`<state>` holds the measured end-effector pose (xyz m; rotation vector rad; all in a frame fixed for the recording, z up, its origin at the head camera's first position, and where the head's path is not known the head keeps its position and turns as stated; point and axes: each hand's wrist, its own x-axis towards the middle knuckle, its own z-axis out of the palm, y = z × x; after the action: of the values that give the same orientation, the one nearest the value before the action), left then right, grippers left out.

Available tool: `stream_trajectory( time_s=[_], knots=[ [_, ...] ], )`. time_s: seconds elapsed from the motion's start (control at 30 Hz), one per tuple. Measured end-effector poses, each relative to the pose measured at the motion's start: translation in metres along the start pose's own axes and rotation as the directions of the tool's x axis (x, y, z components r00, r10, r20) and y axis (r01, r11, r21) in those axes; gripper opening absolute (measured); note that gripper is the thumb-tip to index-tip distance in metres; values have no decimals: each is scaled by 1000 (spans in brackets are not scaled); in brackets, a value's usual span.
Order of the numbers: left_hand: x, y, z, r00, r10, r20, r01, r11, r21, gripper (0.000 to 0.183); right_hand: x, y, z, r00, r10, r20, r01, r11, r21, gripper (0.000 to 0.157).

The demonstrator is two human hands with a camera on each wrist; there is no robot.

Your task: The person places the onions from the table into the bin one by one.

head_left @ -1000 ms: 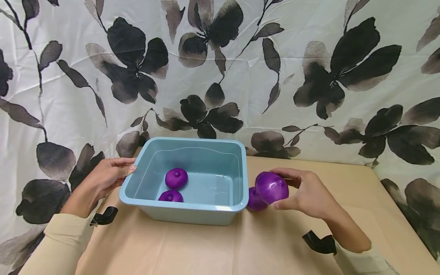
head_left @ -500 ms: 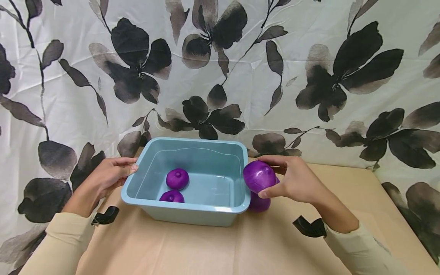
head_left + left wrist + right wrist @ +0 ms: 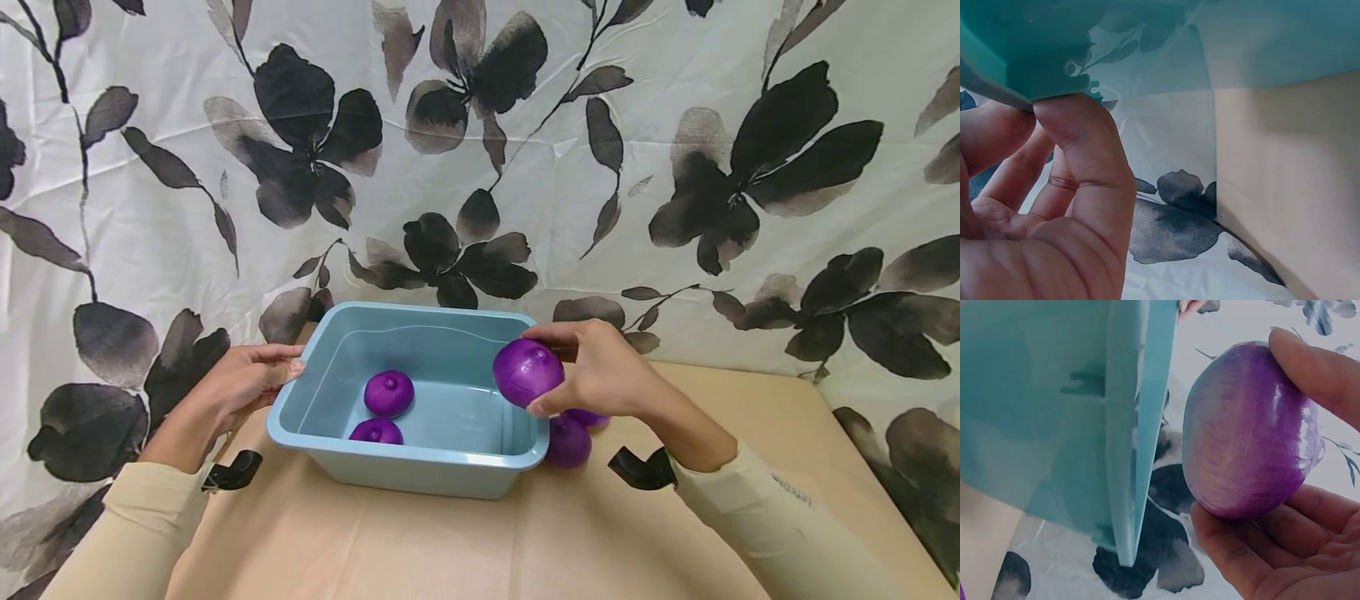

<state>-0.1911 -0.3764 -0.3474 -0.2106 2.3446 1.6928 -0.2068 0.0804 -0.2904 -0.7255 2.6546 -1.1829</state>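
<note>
My right hand (image 3: 600,371) holds a shiny purple onion (image 3: 527,372) between thumb and fingers, above the right rim of a light blue plastic tub (image 3: 405,460). Close up in the right wrist view, the onion (image 3: 1250,434) shows a paler side and a small nub. My left hand (image 3: 243,379) pinches the tub's left rim; the left wrist view shows thumb and forefinger (image 3: 1088,144) meeting at that edge. Inside the tub lie two more purple onions, one behind (image 3: 388,393) and one in front (image 3: 377,431), the latter partly hidden by the front wall.
Right of the tub, a purple onion (image 3: 568,442) rests on the tan table (image 3: 450,542), with another (image 3: 587,417) behind it, mostly covered by my right hand. A white cloth with dark flowers (image 3: 570,192) hangs behind the table.
My right hand has carried the onion leftward and up, from beside the tub to over its right rim. The onions beneath are more exposed. My left hand keeps its grip on the rim.
</note>
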Motion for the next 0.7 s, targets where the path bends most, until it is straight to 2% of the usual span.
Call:
stream_trajectory(
  time_s=[0.2,0.37,0.7],
  knots=[
    [0,0,-1,1000,0,-3,0,1000,4,59,18,-14,8,998,-40,39,42,998,-45,81],
    [-1,0,-1,1000,3,4,-3,1000,13,59,31,-26,16,998,-43,36,47,993,-107,83],
    [-2,1,-5,1000,1,3,-1,1000,22,58,60,-44,29,998,-44,46,48,995,-92,81]
  ],
)
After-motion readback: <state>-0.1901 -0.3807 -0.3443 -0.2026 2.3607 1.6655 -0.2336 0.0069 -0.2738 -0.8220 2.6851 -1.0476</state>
